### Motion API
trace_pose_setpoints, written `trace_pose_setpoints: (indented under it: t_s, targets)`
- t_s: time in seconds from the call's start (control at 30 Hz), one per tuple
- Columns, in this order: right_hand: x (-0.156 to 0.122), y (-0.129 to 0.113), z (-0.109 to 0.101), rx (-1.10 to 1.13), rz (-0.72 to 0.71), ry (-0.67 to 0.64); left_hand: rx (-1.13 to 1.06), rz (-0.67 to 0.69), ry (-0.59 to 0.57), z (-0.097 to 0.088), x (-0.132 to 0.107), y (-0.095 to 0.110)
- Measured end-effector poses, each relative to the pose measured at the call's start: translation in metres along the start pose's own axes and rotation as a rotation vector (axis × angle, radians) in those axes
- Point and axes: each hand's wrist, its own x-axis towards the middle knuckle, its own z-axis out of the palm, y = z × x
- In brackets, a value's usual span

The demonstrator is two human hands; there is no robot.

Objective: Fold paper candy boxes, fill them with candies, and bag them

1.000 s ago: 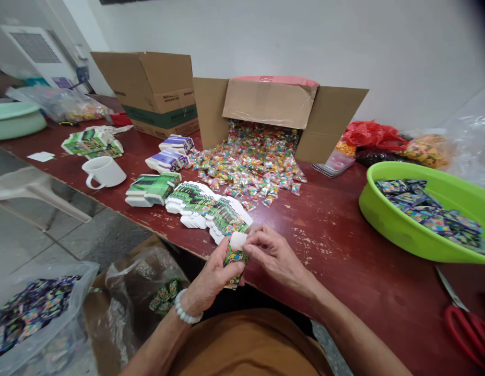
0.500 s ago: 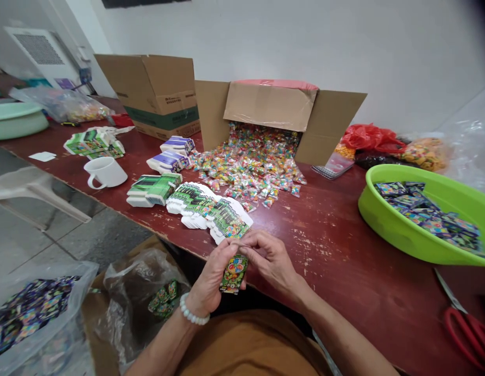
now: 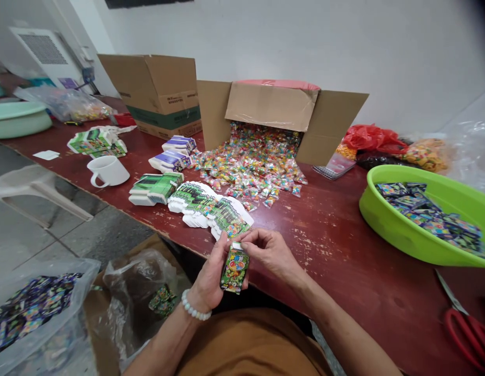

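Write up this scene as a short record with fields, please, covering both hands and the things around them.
Left hand: holds a small green carton
Left wrist: beaded bracelet
Right hand: fingertips at the carton's white top end
Surface: worn red table
Just beyond hands: fanned green cartons
Further back: clear packets spilling from an open cardboard box
Table left: white mug
Table right: lime-green basin holding dark packets; red-handled scissors nearer the person

I got the white flap (image 3: 236, 245) from upright to thin strip; thumb of my left hand (image 3: 209, 275) came off front of green packet (image 3: 235, 269).
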Motion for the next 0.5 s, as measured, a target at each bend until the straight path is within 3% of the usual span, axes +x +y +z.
trace_pose_setpoints:
  t_s: [0.17,0.33,0.5]
  targets:
    - [-0.013,-0.004,-0.002,-0.171,-0.077,-0.070,-0.030,-0.006,0.020,-0.004,0.001,0.003]
    - [-0.023,0.004,0.001,-0.695,-0.367,-0.096,-0.181,0.020,0.068,-0.004,0.007,0.001]
    - [-0.023,0.020,0.011,-1.011,-0.443,-0.045,-0.209,0.124,0.141,-0.001,0.010,-0.010]
